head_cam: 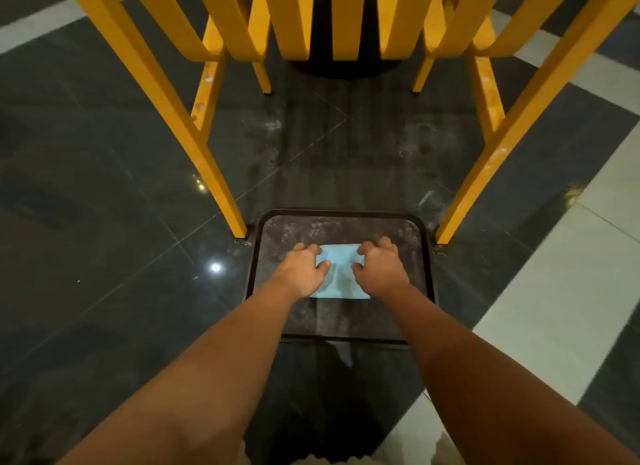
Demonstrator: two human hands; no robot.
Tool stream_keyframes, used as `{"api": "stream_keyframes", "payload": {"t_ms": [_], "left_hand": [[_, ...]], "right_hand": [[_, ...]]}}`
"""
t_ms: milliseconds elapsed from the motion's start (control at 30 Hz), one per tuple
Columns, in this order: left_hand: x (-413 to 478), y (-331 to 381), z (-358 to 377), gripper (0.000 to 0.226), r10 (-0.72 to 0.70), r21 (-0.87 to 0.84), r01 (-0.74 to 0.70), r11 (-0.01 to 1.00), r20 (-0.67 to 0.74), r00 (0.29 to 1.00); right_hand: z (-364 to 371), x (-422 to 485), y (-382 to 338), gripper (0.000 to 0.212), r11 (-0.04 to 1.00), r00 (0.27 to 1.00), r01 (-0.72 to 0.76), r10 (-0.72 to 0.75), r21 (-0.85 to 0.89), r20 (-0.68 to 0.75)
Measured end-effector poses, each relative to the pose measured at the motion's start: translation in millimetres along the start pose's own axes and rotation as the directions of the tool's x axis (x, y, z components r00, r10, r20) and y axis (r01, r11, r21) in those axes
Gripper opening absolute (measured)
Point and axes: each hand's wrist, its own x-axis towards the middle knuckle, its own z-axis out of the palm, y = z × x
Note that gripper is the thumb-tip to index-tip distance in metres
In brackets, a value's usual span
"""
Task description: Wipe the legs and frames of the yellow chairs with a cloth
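Top of yellow chair (214, 173) cut off by upper edge, blue cloth (341, 272) sides under left hand (303, 270) and right hand (381, 269), dark round base (346, 68) partly hidden

I count one cloth (341, 272), one tray (341, 226), one left hand (300, 270) and one right hand (381, 267). Six yellow legs (166, 111) show; how many chairs they make I cannot tell.
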Motion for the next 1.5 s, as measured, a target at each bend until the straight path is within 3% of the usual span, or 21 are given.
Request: {"api": "stream_keyframes", "payload": {"t_ms": [233,500,700,800,1000,1333,1500], "left_hand": [[16.0,-12.6,14.0,0.054,-0.107,0.042,0.103,0.994,0.094,0.990],[28.2,-20.4,28.7,0.053,-0.145,-0.007,0.148,0.989,0.133,0.980],[31.1,-25.1,33.7,0.061,-0.200,-0.099,0.218,0.971,0.166,0.966],[31.6,-30.2,36.6,0.066,-0.215,-0.168,0.252,0.953,0.210,0.954],[32.0,-35.2,40.9,0.067,-0.225,-0.302,0.296,0.906,0.247,0.942],[38.8,-41.1,42.6,0.022,-0.267,-0.467,0.303,0.831,0.142,0.953],[37.1,-35.2,38.1,0.027,-0.267,-0.505,0.276,0.818,0.093,0.959]], "right_hand": [[19.1,13.6,12.3,0.048,0.993,0.983,-0.121,0.121,-0.004,0.135],[33.1,28.2,20.2,0.052,0.977,0.964,-0.202,0.187,0.065,0.192],[41.4,33.3,18.2,0.065,0.940,0.937,-0.280,0.224,0.196,0.266],[44.3,34.7,16.4,0.068,0.935,0.929,-0.305,0.249,0.184,0.274],[47.0,38.7,18.1,0.055,0.915,0.893,-0.382,0.330,0.130,0.305],[48.6,43.5,13.5,0.033,0.842,0.873,-0.458,0.365,0.287,0.323],[43.4,39.6,13.3,0.035,0.757,0.848,-0.524,0.425,0.390,0.315]]}}
